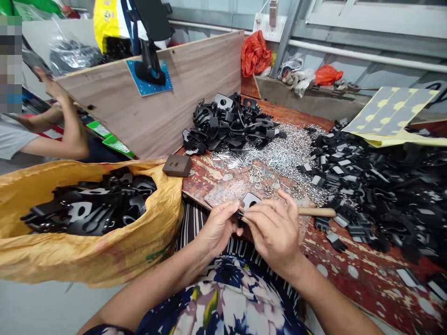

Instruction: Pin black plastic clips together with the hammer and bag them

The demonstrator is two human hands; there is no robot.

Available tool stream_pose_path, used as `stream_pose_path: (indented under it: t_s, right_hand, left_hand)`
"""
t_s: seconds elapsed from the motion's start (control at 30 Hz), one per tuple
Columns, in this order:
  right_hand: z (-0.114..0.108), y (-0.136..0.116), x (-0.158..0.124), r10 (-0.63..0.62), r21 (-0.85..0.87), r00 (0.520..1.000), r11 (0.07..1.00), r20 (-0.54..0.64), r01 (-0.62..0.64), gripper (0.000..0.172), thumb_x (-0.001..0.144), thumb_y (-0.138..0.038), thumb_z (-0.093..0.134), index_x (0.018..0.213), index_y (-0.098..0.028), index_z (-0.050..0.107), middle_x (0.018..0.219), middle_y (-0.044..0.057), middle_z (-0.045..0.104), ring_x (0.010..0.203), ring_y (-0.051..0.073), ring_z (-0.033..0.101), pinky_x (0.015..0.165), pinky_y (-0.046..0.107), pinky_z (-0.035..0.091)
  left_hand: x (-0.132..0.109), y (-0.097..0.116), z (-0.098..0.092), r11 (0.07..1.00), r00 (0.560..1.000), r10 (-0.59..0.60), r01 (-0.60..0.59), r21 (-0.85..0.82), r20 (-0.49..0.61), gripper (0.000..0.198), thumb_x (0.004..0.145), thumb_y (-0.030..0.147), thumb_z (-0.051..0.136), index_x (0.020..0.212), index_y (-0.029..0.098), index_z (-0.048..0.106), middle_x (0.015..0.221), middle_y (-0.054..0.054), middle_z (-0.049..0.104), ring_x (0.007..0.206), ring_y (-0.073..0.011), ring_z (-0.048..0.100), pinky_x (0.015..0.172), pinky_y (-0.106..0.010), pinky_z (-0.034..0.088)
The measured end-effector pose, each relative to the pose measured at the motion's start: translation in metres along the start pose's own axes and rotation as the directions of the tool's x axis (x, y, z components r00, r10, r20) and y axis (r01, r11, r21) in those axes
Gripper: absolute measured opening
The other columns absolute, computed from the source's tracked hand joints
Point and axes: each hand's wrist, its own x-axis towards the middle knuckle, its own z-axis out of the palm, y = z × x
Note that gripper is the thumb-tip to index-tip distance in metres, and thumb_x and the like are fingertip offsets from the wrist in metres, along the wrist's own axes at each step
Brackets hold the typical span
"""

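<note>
1) L hand (222,224) & R hand (275,230), just below ctr of frame: fingertips pinching black plastic part w/ pale flat face (250,200) btwn them, by edge of red paint-worn wooden bench (349,291)
2) Step: prob fitting shiny metal pins (275,153), heaped upper ctr; can't tell if fingers hold one
3) Next likely needs steady L grip, careful R alignment

Board (195,79): standing upright left, blocking sideways reach.
Yellow sack (101,258): bulging beside the table.
Black heap (226,123): filling the back, beside the board.
Pin pile (279,156): covering mid-table; bare strip (206,176) running between it and brown block (177,166), leaving a path.
Wooden handle (317,212): lying just beside right hand (277,230), small parts (384,188) crowding beyond.
Tabletop (349,289), near right: lying bare, giving room.
</note>
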Motion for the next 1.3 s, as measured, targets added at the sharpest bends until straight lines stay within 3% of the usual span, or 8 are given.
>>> stream_pose_path:
  t_s: [0.3, 0.43, 0.67, 0.83, 0.9, 1.0, 1.13, 1.3]
  right_hand:
    - [0.011, -0.012, -0.016, -0.085, -0.103, 0.994, 0.99, 0.069, 0.092, 0.016, 0.097, -0.014, 0.055, 0.084, -0.021, 0.063, 0.081, -0.002, 0.073, 0.084, 0.015, 0.065, 0.111, 0.047, 0.033]
    - [0.013, -0.013, -0.025, -0.007, -0.028, 1.0, 1.0, 0.021, 0.007, 0.013, 0.096, -0.016, 0.059, 0.085, -0.023, 0.063, 0.079, -0.003, 0.071, 0.082, 0.016, 0.063, 0.106, 0.045, 0.035]
    - [0.023, -0.026, -0.031, -0.095, 0.168, 0.974, 0.984, 0.207, 0.06, 0.012, 0.096, -0.016, 0.057, 0.088, -0.022, 0.064, 0.081, -0.001, 0.071, 0.08, 0.017, 0.061, 0.095, 0.041, 0.039]
    - [-0.01, 0.039, -0.029, -0.048, -0.082, 0.925, 0.993, 0.377, 0.085, 0.028, 0.099, -0.024, 0.056, 0.127, -0.023, 0.061, 0.116, 0.006, 0.073, 0.108, 0.025, 0.062, 0.103, 0.049, 0.04]
    - [-0.028, 0.077, -0.033, 0.089, -0.369, 0.915, 0.927, 0.393, 0.068, 0.027, 0.096, -0.026, 0.056, 0.121, -0.018, 0.064, 0.116, 0.013, 0.072, 0.108, 0.032, 0.06, 0.094, 0.051, 0.042]
    - [-0.047, 0.113, -0.044, 0.124, -0.511, 0.865, 0.843, 0.487, 0.167, 0.017, 0.096, -0.027, 0.053, 0.093, -0.018, 0.067, 0.088, 0.011, 0.069, 0.089, 0.029, 0.06, 0.081, 0.043, 0.042]
    - [-0.058, 0.118, -0.059, 0.146, -0.491, 0.812, 0.85, 0.565, 0.189, 0.021, 0.098, -0.033, 0.048, 0.083, -0.021, 0.058, 0.078, 0.008, 0.064, 0.078, 0.025, 0.061, 0.07, 0.036, 0.041]
    - [-0.058, 0.109, -0.063, 0.411, -0.42, 0.72, 0.889, 0.56, -0.181, 0.021, 0.093, -0.04, 0.05, 0.104, -0.024, 0.059, 0.06, -0.002, 0.061, 0.048, 0.02, 0.058, 0.049, 0.029, 0.033]
  left_hand:
    - [-0.019, -0.005, -0.005, 0.997, 0.998, 0.006, -0.001, 0.076, -0.065, 0.033, 0.077, 0.04, 0.083, 0.072, 0.015, 0.062, 0.067, 0.002, 0.054, 0.054, -0.0084, 0.047, 0.043, -0.018, 0.043]
    - [-0.046, -0.002, -0.019, 0.992, 0.996, -0.062, 0.055, 0.116, 0.058, 0.035, 0.074, 0.04, 0.086, 0.086, 0.014, 0.065, 0.085, -0.002, 0.059, 0.066, -0.0096, 0.051, 0.054, -0.02, 0.05]
    - [-0.068, -0.005, -0.055, 0.919, 0.998, 0.04, -0.021, 0.393, -0.04, 0.052, 0.075, 0.036, 0.085, 0.117, 0.027, 0.057, 0.089, 0.002, 0.059, 0.06, -0.0094, 0.047, 0.043, -0.015, 0.037]
    - [-0.06, 0.033, -0.069, 0.704, 0.961, 0.241, -0.079, 0.706, -0.133, 0.04, 0.092, 0.051, 0.063, 0.119, 0.02, 0.068, 0.086, -0.004, 0.067, 0.067, -0.0148, 0.054, 0.052, -0.02, 0.037]
    - [-0.046, 0.043, -0.073, 0.702, 0.945, 0.28, -0.084, 0.707, -0.167, 0.042, 0.094, 0.055, 0.058, 0.114, 0.019, 0.069, 0.078, -0.003, 0.065, 0.062, -0.0144, 0.05, 0.049, -0.021, 0.034]
    - [-0.018, 0.041, -0.078, 0.678, 0.934, 0.324, -0.12, 0.725, -0.149, 0.046, 0.092, 0.06, 0.056, 0.103, 0.018, 0.07, 0.068, 0.0, 0.059, 0.055, -0.0134, 0.046, 0.047, -0.021, 0.033]
    - [0.009, 0.028, -0.083, 0.591, 0.925, 0.353, -0.102, 0.8, -0.143, 0.05, 0.09, 0.063, 0.055, 0.101, 0.017, 0.072, 0.06, 0.003, 0.054, 0.047, -0.0131, 0.046, 0.043, -0.023, 0.034]
    - [0.013, 0.026, -0.084, 0.561, 0.921, 0.366, -0.107, 0.821, -0.13, 0.048, 0.093, 0.058, 0.05, 0.095, 0.017, 0.074, 0.059, 0.004, 0.054, 0.043, -0.0122, 0.045, 0.044, -0.024, 0.034]
